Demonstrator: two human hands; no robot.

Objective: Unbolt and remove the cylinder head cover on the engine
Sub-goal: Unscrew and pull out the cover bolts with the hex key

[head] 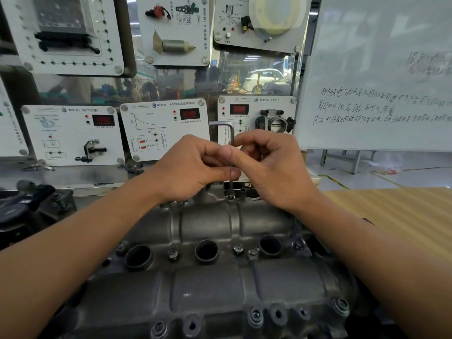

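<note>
**Hands.** The left forearm enters from 8 o'clock and rises toward frame centre. The left hand (193, 167) is knuckles up with its fingers curled, and thumb and forefinger pinch the lower shaft of the hex key (231, 135). The right forearm enters from 4 o'clock and meets the left at centre. The right hand (271, 167) is also curled. Its thumb lies across toward 9 o'clock and pinches the same shaft just above the left thumb. Both hands are closed narrow on the tool. Whether the two thumbs touch cannot be told.

**Hex key.** It is L-shaped, and its long axis stands upright on the 12-to-6 line. The short arm at the top points to 9 o'clock. The lower tip sits in a bolt (230, 197) at the far edge of the cylinder head cover (208, 289).

**Cylinder head cover.** This grey casting fills the lower half of the view, directly below the hands. Its long axis runs from 9 to 3 o'clock, with the right end slightly higher in frame. Three round wells (206, 250) lie in a row across its middle, with small bolt heads between them. More bolt bosses line the near edge at 6 o'clock.

**Surroundings.** Training panels (73, 135) stand from 9 to 12 o'clock. There is a whiteboard (379, 69) at 2 o'clock and a wooden tabletop (403, 211) at 3 o'clock.
</note>
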